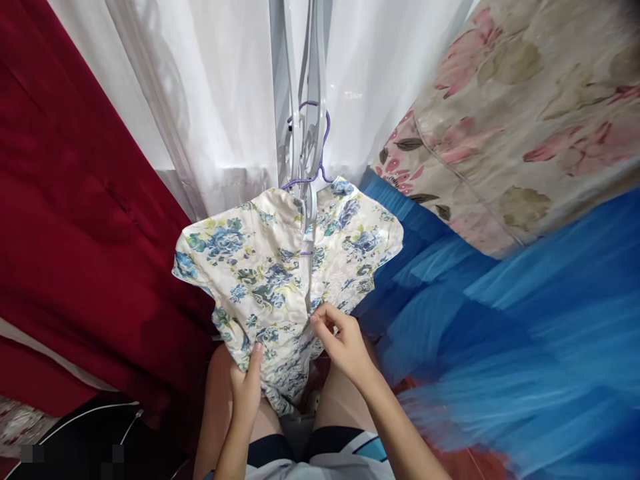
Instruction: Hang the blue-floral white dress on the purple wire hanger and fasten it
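A small white dress (270, 267) with blue flowers hangs on a purple hanger (320, 153) in front of me. My left hand (246, 387) grips the lower left part of the dress, thumb on the cloth. My right hand (343, 340) pinches the open front edge of the dress near its middle, fingers closed on the fabric. The hanger's hook sits on a grey metal rack (300, 80) above the dress.
A red curtain (75, 233) hangs at the left and a white sheer curtain (210, 100) behind the rack. A blue cloth (500, 320) and a floral pink cover (525, 113) lie at the right. A white cable (90, 413) runs across a dark item at the lower left.
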A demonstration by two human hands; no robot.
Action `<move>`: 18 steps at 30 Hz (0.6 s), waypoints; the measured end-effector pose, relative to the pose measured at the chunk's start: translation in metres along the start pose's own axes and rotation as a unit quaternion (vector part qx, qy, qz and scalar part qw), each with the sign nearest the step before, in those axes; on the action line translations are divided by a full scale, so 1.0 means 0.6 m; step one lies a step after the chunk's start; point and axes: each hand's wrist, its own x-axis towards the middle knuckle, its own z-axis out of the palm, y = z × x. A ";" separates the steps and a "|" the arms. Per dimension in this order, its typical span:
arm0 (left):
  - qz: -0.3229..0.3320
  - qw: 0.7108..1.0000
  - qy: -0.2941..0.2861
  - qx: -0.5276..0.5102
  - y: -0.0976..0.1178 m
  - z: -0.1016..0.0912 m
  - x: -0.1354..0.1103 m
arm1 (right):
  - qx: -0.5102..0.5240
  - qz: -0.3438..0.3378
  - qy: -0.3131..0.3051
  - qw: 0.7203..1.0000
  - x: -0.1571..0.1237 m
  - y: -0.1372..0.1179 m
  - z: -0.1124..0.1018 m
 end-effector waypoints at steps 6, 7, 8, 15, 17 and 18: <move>0.222 0.970 0.085 0.050 0.016 -0.006 -0.008 | -0.034 -0.073 -0.016 0.997 -0.024 -0.009 -0.023; 0.272 0.958 0.075 0.058 0.026 0.003 -0.021 | -0.039 -0.085 -0.022 0.995 -0.025 -0.013 -0.023; 0.311 0.947 0.046 0.066 0.038 0.013 -0.035 | -0.041 -0.096 -0.028 0.994 -0.027 -0.017 -0.024; 0.319 0.913 -0.231 0.111 0.108 0.078 -0.075 | -0.083 -0.191 -0.068 0.976 -0.028 -0.035 -0.040; 0.327 0.905 -0.247 0.116 0.113 0.079 -0.070 | -0.104 -0.221 -0.041 0.969 -0.018 -0.038 -0.050; 0.337 0.900 -0.248 0.120 0.114 0.077 -0.069 | -0.114 -0.235 -0.027 0.965 -0.009 -0.042 -0.057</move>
